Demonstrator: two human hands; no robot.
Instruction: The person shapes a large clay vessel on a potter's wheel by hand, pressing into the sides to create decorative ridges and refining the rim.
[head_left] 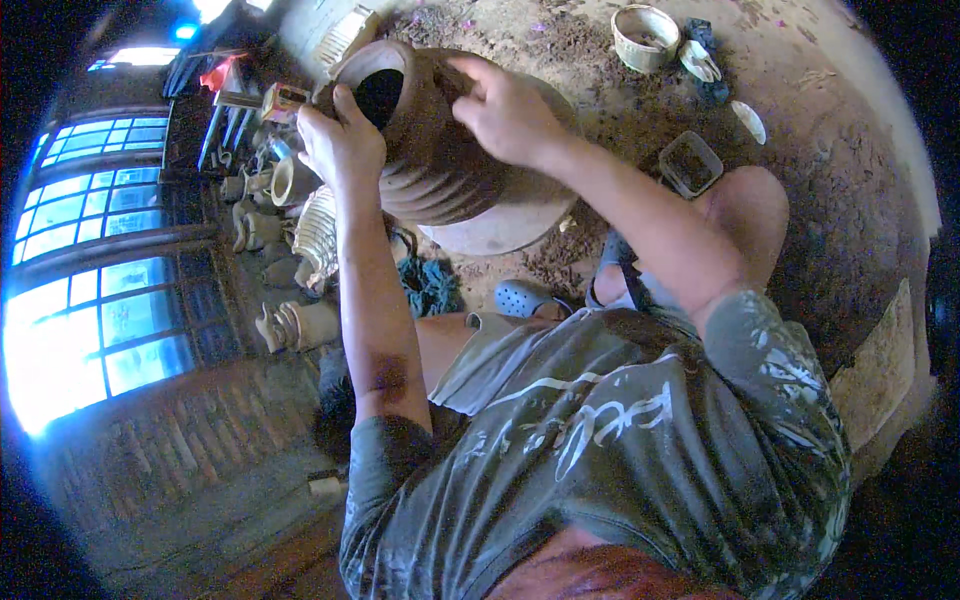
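Observation:
A large brown clay pot (440, 175) with a ridged wall and a dark round mouth stands on a pale round disc (490, 235). My left hand (345, 150) is at the left of its neck, closed against the rim, with the thumb up beside the mouth. Over the pot's right shoulder, my right hand (512, 115) has its index finger stretched along the clay and the other fingers curled in. Whatever those curled fingers may hold is hidden. Part of the pot's far side is out of sight.
Several clay vessels (292, 180) line the left side below the windows. Dark green cloth or netting (428, 285) lies near my feet. A pale basket (644, 38), a white glove (698, 62) and a clear plastic tub (690, 163) sit on the right. Clay crumbs cover the floor.

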